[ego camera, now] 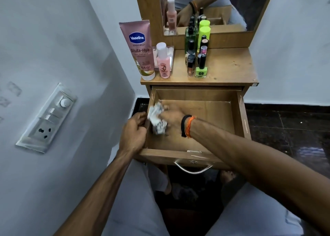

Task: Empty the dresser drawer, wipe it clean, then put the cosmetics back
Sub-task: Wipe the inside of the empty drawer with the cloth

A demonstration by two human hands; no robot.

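Note:
The wooden dresser drawer [214, 126] is pulled out and holds no cosmetics. Inside it, at the left, my right hand [171, 117] grips a crumpled white cloth [157, 119] against the drawer floor; hand and cloth are motion-blurred. My left hand [134, 130] holds the drawer's left wall from outside, fingers curled over its rim. On the dresser top [228, 67] stand a pink Vaseline tube [142, 49], a small pink bottle [162, 62], a green nail polish [201, 66] and several other small bottles [192, 57].
A mirror [210, 7] rises behind the dresser top. On the white wall at the left is a switch and socket panel [48, 117]. A metal handle [192, 168] hangs on the drawer front above my knees. Dark floor lies to the right.

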